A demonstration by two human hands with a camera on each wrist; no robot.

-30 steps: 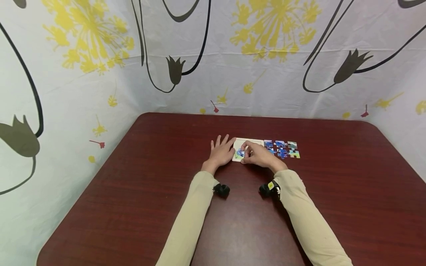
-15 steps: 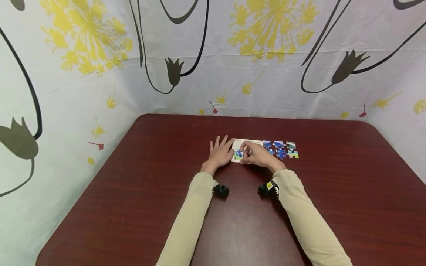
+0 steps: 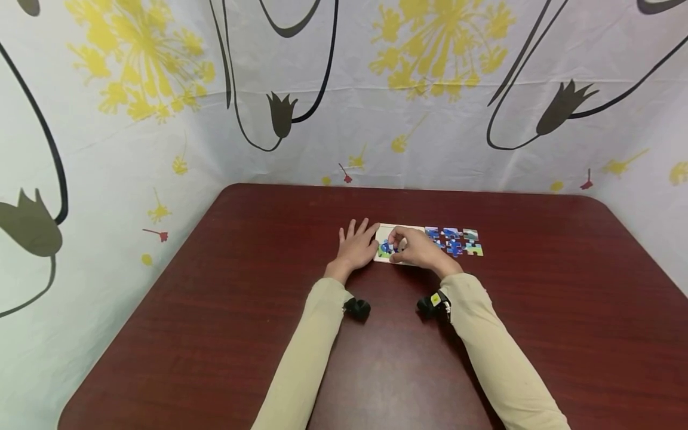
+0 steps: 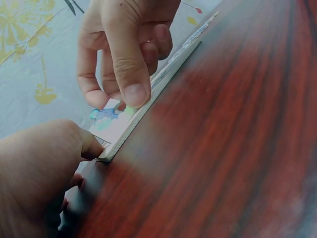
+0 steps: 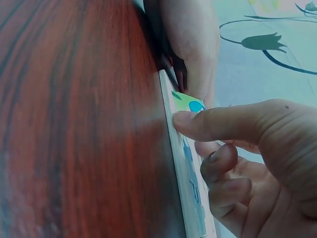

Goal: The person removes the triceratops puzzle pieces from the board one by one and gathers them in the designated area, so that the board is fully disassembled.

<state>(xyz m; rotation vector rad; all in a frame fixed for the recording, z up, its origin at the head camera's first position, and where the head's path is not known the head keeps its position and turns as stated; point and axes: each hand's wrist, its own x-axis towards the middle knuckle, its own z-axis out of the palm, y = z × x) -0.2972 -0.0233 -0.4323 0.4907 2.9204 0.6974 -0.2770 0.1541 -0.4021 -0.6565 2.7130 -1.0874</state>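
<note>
A pale, thin-rimmed puzzle tray [image 3: 383, 232] lies on the table, with blue-and-green picture pieces [image 3: 384, 251] in its near left corner. My left hand [image 3: 353, 249] rests at its left side, fingers spread flat, thumb against the tray corner in the left wrist view. Over the tray, my right hand [image 3: 420, 249] pinches a small jigsaw piece [image 4: 119, 105] between thumb and forefinger, low beside the pieces in the corner. The thumb [image 5: 185, 120] hides much of that piece in the right wrist view. The other fingers are curled in.
Several loose jigsaw pieces [image 3: 454, 246], blue and green, lie in two rows against the tray's right side. The dark red wooden table [image 3: 242, 298] reaches back to a white patterned cloth [image 3: 322, 155]. A small black device sits at each wrist.
My right thumb and forefinger have shifted slightly to the right over the tray, showing more of the corner pieces. The left hand stays in place.
</note>
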